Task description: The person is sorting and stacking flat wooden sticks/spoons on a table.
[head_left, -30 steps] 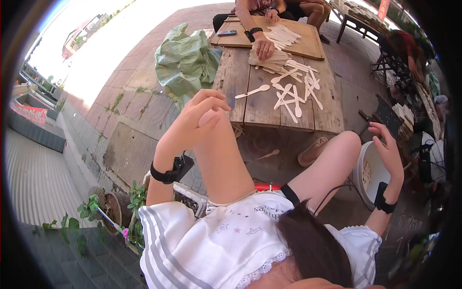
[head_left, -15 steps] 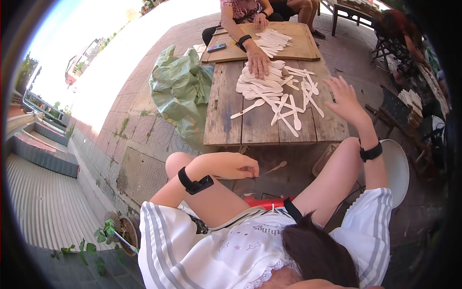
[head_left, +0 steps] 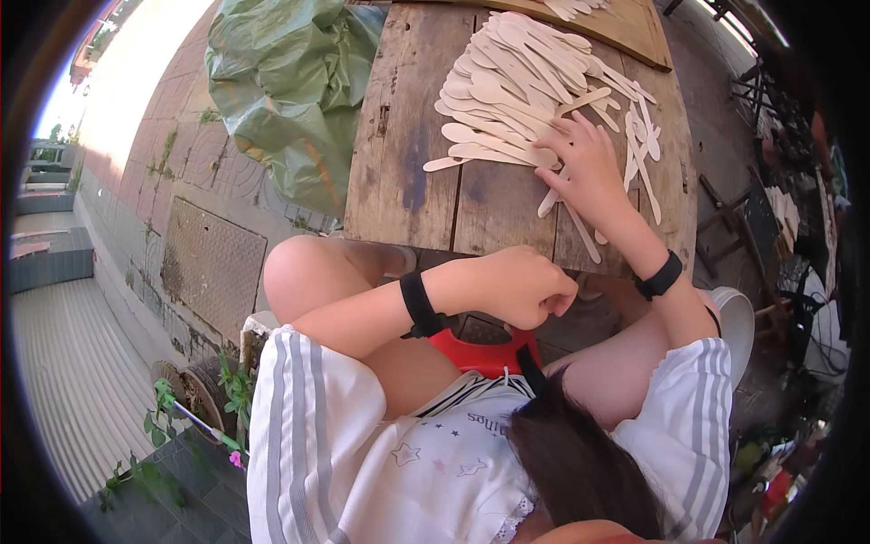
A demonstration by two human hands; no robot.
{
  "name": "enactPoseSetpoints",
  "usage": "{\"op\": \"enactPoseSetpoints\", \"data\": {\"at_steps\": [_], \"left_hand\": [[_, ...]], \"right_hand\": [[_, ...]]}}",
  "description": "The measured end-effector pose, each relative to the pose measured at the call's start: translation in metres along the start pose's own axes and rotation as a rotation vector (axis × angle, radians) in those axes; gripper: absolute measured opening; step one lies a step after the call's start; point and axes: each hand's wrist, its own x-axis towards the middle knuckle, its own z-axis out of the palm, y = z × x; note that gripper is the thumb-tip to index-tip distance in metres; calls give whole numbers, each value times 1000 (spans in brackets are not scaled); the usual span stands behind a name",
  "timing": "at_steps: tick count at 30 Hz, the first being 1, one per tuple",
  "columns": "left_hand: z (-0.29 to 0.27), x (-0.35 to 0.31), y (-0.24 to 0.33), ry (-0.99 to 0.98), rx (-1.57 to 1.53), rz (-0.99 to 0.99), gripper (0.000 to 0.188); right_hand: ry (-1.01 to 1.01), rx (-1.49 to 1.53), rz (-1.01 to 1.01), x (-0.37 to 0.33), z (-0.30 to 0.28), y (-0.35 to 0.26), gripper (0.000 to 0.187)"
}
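A heap of pale wooden spoons point(head_left: 494, 95) covers much of the worn plank table point(head_left: 412, 186), mostly lying side by side, with loose ones crossing at the right. My right hand point(head_left: 589, 172) reaches over the heap's near right edge. Its thumb and fingers are apart, the fingertips at the spoons; no spoon is clearly gripped. My left hand point(head_left: 530, 292) is curled closed above my lap, short of the table's near edge. Nothing sticks out of it, and its palm is hidden.
A crumpled green plastic sack point(head_left: 290, 100) lies against the table's left side. A wooden board point(head_left: 625, 32) with more spoons rests at the far end. Below my lap is a red seat point(head_left: 480, 354). A white basin point(head_left: 736, 317) stands at my right, potted plants point(head_left: 208, 390) at my left.
My view has moved closer to the table. My right hand has gone from raised and spread to down at the spoons. The other person's hand has left the heap. My left hand stays curled.
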Motion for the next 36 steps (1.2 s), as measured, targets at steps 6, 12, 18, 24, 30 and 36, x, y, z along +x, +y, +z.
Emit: {"op": "enactPoseSetpoints", "data": {"at_steps": [6,12,18,24,30,36], "left_hand": [[-18,8,-8,473,148,-27,12],[-40,18,-22,934,5,36,30],[-64,5,-16,1114,-935,-416,47],[-72,13,-30,1006,-1224,-237,32],[-69,17,-37,1400,-1473,-106,22],[-66,14,-46,1340,-1571,28,17]], "right_hand": [[-2,17,3,6,7,6,18],[109,131,63,3,-3,7,11],[8,807,449,-14,-27,20,13],[-143,1044,466,-22,-33,12,13],[49,473,195,-22,-26,12,21],[77,28,30,-15,2,17,36]]}}
